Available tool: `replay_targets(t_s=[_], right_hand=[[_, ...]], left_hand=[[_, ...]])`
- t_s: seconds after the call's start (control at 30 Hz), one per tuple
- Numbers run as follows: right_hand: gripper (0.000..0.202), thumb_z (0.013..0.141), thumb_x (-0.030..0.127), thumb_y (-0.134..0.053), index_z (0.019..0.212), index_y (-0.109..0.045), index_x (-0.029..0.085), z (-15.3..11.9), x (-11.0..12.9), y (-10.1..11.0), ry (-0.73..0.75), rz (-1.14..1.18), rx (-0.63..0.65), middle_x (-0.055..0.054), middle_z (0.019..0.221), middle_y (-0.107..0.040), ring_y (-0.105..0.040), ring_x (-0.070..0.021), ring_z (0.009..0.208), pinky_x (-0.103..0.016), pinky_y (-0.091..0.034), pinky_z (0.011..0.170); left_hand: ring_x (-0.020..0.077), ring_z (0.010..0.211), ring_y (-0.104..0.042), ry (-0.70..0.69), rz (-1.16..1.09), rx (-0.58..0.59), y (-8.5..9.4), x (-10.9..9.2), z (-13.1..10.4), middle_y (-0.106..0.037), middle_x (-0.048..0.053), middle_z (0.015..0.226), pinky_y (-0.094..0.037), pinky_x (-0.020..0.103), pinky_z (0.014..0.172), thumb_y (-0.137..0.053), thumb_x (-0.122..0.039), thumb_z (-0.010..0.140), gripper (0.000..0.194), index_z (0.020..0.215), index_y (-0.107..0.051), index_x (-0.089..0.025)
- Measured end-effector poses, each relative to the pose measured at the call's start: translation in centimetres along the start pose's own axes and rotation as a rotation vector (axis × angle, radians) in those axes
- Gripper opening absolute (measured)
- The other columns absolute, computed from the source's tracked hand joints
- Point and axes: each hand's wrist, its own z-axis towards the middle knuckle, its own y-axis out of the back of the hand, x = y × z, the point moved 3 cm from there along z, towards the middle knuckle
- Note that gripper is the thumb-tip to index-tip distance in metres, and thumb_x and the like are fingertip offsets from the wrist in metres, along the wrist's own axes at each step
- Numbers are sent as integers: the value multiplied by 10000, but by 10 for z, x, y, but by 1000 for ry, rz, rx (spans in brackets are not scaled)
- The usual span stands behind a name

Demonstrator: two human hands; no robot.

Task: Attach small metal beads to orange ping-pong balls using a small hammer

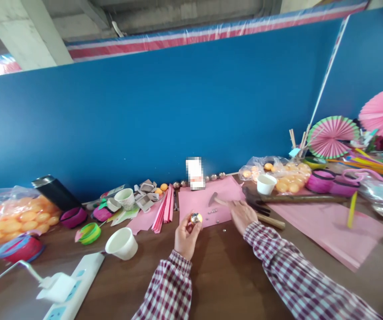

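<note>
My left hand (185, 238) pinches a shiny metal ball (196, 218) between thumb and fingers, just above the near edge of a pink sheet (191, 202). To its right, my right hand (243, 216) is palm down, closed over the wooden handle of a small hammer (213, 199). The hammer's grey head points left over the sheet, and its handle end shows beyond my wrist. Several tiny metal balls (207, 219) lie scattered between my hands. A larger claw hammer (304, 198) with a dark head lies right beside my right hand.
A row of metal balls (214, 177) lines the back by a blue partition (178, 111). White cups (122, 243), bags of orange balls (21, 218), a black flask (58, 193) and a power strip (78, 284) stand left. Paper fans (334, 137) stand right.
</note>
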Motion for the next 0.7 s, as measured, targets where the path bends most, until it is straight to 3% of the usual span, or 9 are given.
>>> replay_targets(t_s=[0.17, 0.37, 0.5, 0.6, 0.7], right_hand=[[342, 846, 147, -256, 1095, -470, 243, 0, -4, -2, -45, -50, 58, -61, 962, -564, -467, -164, 880, -271, -328, 702], [359, 849, 145, -247, 1124, -441, 271, 0, -7, -4, -56, -59, 35, -56, 974, -555, -467, -157, 870, -256, -319, 665], [381, 845, 135, -252, 1160, -403, 286, 1, -4, -2, -30, -68, 0, -63, 949, -559, -470, -166, 875, -273, -310, 690], [390, 842, 131, -256, 1176, -384, 288, -1, -1, 3, 5, -47, -25, -58, 937, -558, -471, -153, 860, -261, -310, 696], [357, 843, 171, -284, 1161, -395, 287, -4, 1, 10, 0, -17, -83, -41, 902, -561, -477, -153, 826, -252, -317, 675]], left_hand=[[133, 643, -608, -62, 122, -11, 0, -5, -2, -583, 81, 966, -522, 271, 578, -599, -328, 661, 513, 1122, -436, -173], [129, 701, -606, -176, 235, -88, 1, -3, 0, -600, 72, 943, -502, 234, 656, -661, -273, 594, 466, 1026, -529, -161], [112, 626, -604, -191, 280, -159, 0, -4, 11, -570, 82, 987, -507, 228, 592, -674, -243, 569, 468, 1011, -545, -163], [107, 536, -590, -122, 216, -175, -2, -6, 22, -579, 82, 914, -505, 244, 507, -671, -285, 575, 455, 988, -540, -148], [112, 554, -599, -3, 38, -165, -3, -3, 30, -580, 70, 841, -515, 272, 542, -671, -308, 584, 510, 1033, -485, -155]])
